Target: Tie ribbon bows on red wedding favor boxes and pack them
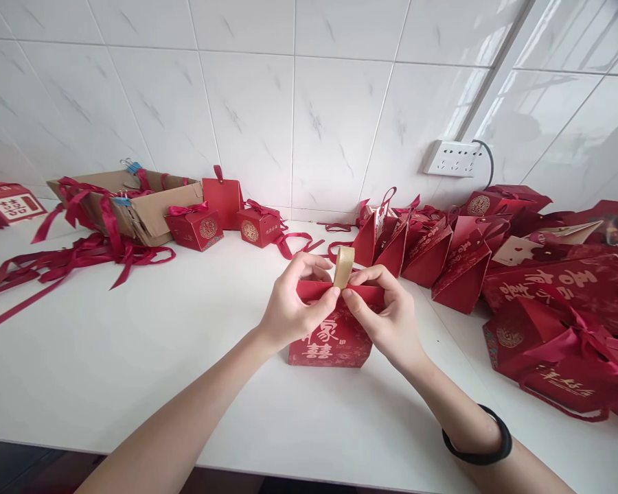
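A red gift box with pale gold lettering stands upright on the white table, in the middle of the head view. From its top edge rises a loop of gold ribbon. My left hand pinches the top edge just left of the loop, thumb in front and fingers behind. On the other side of the loop, my right hand grips the same edge, its thumb tip near the ribbon's base. The fingertips behind the box are partly hidden.
A cardboard box with dark red ribbons spilling out stands at back left, beside small red boxes. Several folded red gift boxes line the right. A power strip is mounted on the tiled wall.
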`<state>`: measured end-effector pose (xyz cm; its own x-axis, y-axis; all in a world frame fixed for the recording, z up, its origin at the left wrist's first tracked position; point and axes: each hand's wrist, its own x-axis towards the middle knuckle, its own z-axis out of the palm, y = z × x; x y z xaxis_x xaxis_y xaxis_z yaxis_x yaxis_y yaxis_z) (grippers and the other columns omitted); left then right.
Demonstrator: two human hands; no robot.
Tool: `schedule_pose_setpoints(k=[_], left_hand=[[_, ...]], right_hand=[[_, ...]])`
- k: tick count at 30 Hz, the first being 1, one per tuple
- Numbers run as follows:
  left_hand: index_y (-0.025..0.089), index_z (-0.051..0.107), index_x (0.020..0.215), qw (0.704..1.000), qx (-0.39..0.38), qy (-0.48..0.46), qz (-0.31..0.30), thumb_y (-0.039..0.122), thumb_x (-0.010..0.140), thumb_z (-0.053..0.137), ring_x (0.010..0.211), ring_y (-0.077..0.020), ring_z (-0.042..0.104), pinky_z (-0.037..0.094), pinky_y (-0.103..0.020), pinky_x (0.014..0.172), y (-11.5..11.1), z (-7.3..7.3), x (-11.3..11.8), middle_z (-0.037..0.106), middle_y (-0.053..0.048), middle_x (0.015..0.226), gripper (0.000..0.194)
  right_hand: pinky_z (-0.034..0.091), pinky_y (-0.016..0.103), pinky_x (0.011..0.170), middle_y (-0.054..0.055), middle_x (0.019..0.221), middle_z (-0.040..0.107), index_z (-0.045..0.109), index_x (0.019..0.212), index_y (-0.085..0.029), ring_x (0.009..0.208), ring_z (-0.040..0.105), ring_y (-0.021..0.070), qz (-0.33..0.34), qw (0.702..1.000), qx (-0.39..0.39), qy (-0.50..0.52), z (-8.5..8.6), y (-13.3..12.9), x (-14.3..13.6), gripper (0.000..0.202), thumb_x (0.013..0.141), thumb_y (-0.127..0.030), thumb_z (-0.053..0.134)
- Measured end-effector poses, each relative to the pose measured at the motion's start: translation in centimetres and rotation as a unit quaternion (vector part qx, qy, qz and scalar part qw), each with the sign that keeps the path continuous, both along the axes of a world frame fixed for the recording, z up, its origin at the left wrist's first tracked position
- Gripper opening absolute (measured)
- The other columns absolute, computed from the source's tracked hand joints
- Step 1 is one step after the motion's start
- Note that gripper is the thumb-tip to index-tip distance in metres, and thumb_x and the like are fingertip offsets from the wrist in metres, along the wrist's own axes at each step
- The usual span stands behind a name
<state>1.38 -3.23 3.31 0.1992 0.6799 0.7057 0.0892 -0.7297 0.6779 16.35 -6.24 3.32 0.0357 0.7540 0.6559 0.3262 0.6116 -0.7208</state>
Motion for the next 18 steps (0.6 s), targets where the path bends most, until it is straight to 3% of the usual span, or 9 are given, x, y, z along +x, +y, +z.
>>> schedule_pose_setpoints(k=[10, 18], left_hand=[[0.02, 0.051, 0.093, 1.0, -0.015, -0.007, -0.009, 0.016, 0.075, 0.058, 0.075, -0.0124, 0.061, 0.053, -0.026, 0.072, -0.08, -0.22, -0.04, 0.061, 0.0, 0.081, 0.02], [0.02, 0.052, 0.092, 1.0, -0.008, -0.003, -0.001, 0.017, 0.074, 0.059, 0.076, -0.0142, 0.062, 0.053, -0.028, 0.072, 0.0, -0.14, -0.21, 0.062, 0.0, 0.082, 0.02]], right_hand=[[0.048, 0.023, 0.062, -0.003, 0.075, 0.061, 0.052, 0.079, -0.023, 0.066, 0.059, 0.0113, 0.01, 1.0, 0.002, 0.009, -0.33, 0.1, 0.03, 0.008, 0.08, -0.02, 0.059], [0.051, 0.027, 0.072, -0.002, 0.084, 0.062, 0.051, 0.087, -0.024, 0.077, 0.062, 0.0133, 0.019, 0.998, -0.012, 0.055, -0.67, 0.26, -0.12, 0.016, 0.077, -0.021, 0.064]])
